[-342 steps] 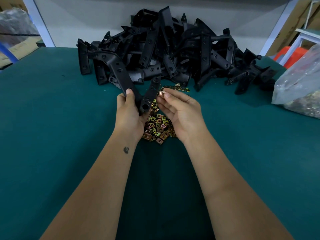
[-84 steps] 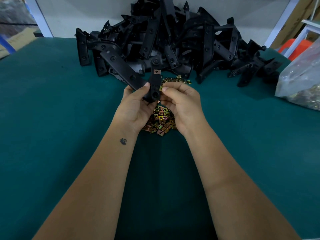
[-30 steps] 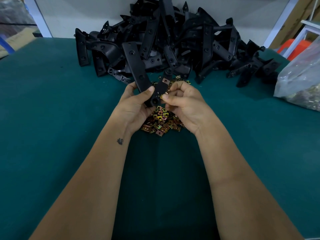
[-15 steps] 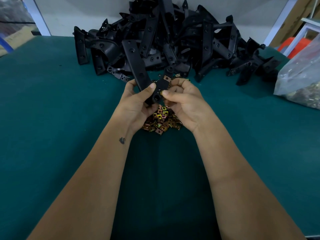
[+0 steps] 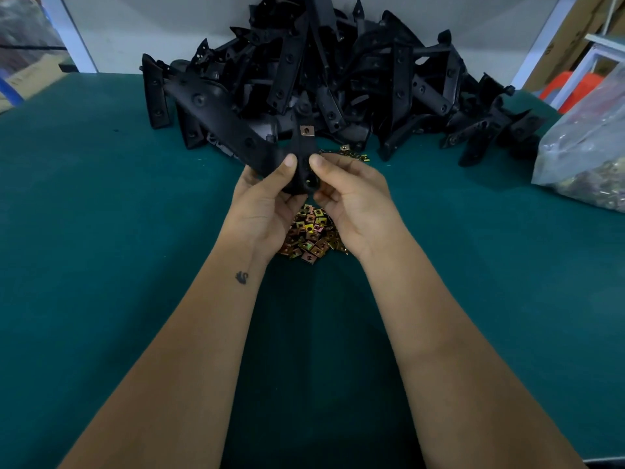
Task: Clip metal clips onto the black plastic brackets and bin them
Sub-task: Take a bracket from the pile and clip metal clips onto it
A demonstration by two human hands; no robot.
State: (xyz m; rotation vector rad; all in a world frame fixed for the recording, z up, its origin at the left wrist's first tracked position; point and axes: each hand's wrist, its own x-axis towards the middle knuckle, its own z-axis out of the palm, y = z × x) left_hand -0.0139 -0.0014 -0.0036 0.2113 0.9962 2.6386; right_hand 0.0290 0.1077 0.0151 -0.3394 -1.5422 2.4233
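Note:
Both hands hold one black plastic bracket (image 5: 233, 130) above the green table. My left hand (image 5: 267, 201) grips its bend, thumb on top; the long arm points up and left. My right hand (image 5: 351, 194) pinches the short arm from the right, thumb near its hole. A metal clip (image 5: 307, 130) sits clipped on the tip of the short arm. Below my hands lies a small heap of loose brass-coloured metal clips (image 5: 311, 235). Whether my right fingers also hold a clip is hidden.
A big pile of black brackets (image 5: 338, 72) fills the back of the green table (image 5: 101, 231). A few stray clips (image 5: 353, 154) lie at its foot. A clear plastic bag (image 5: 588, 147) of clips sits at the right edge. Shelving posts and boxes stand behind.
The bracket has been turned: its long arm has swung from upright to the left, and the short arm with the clip now points straight up. Both hands keep their hold.

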